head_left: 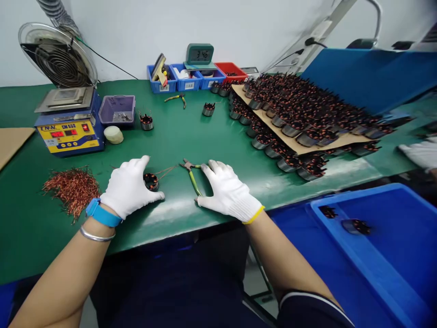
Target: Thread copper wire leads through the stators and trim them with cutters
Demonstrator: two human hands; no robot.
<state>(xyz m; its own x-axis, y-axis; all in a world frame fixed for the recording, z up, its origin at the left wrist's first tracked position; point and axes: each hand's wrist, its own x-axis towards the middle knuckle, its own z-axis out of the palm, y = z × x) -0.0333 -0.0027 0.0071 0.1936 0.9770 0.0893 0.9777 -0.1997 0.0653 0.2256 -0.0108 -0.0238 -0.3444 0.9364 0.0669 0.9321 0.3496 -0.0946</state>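
The motor stator [150,181] sits on the green desk [177,136], left of centre in the frame, inside the left hand's [128,189] curved grip (copper leads trailing rightward). The right hand's [228,189] grip is spread wide over the green-handled cutting pliers [193,177], fingertips at the handles.

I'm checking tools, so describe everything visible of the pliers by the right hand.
The pliers lie on the green tabletop, metal jaws pointing away and slightly left, green handles spread and seemingly plastic-coated. The right hand has its fingers and thumb at the handle ends, partly hiding them. Thin wires end near the jaws; contact is unclear.
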